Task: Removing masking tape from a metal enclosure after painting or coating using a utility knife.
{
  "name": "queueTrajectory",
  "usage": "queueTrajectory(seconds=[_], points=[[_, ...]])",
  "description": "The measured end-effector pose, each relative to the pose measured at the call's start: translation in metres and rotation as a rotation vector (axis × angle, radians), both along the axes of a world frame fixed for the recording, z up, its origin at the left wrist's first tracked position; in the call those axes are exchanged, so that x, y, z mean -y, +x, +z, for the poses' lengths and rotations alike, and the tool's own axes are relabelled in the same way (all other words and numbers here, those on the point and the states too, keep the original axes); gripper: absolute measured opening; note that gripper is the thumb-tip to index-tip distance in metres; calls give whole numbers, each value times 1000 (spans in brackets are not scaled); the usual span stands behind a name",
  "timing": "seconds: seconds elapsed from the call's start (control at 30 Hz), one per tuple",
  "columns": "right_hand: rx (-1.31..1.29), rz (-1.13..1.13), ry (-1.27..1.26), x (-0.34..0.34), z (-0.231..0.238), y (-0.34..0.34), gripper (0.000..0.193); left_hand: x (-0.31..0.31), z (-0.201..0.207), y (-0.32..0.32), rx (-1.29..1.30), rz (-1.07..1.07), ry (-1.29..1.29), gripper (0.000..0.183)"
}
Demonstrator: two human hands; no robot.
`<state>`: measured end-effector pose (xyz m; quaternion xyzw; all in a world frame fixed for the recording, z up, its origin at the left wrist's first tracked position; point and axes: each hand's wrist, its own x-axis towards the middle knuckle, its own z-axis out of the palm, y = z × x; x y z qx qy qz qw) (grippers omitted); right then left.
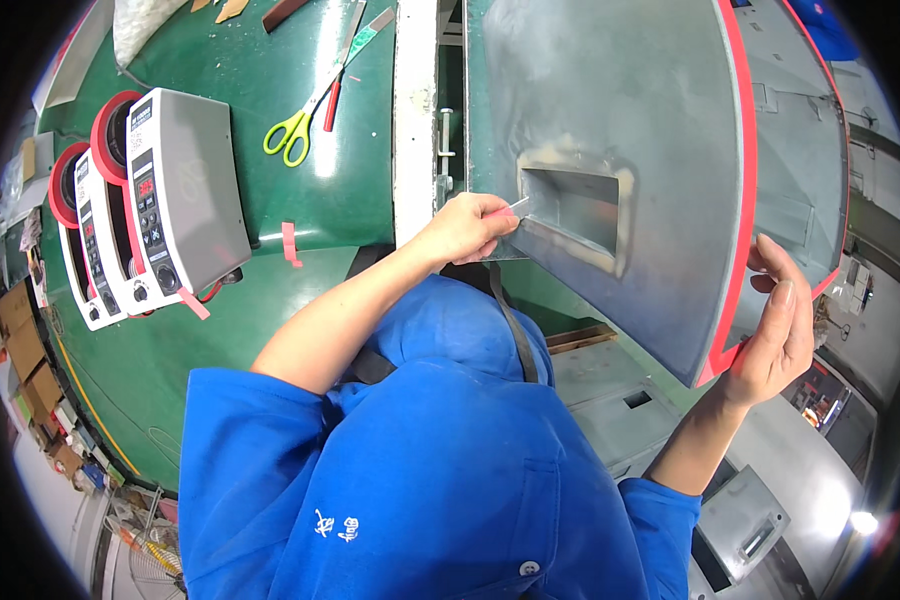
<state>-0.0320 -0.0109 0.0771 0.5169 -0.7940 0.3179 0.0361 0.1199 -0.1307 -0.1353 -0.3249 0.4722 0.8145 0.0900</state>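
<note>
A large grey metal panel (660, 130) with red tape (742, 150) along its edge stands tilted in front of me. A rectangular recess (580, 215) is set into its face. Beside that recess, my left hand (467, 230) is closed in a pinch on a small thin pale strip (519, 206), with some pink showing at the fingertips. What kind of strip it is, I cannot make out. My right hand (773, 345) is at the panel's lower right corner, its fingers bent around the red-taped edge.
On the green table (320, 200) at left stand white tape dispensers (185, 190) with red rolls. Yellow-handled scissors (295, 130), a red-handled tool (332, 105) and a pink tape piece (290, 243) lie there. More grey metal parts (620, 400) are at lower right.
</note>
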Motion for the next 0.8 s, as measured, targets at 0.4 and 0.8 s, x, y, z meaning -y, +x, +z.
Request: queueTrajectory(seconds=[0.4,0.8], points=[[3,-13,-3,1,0,1,27,-4,4,0,-1,72,66,20],[-8,-34,-2,2,-1,1,27,-19,-2,-1,-42,221,200,17]])
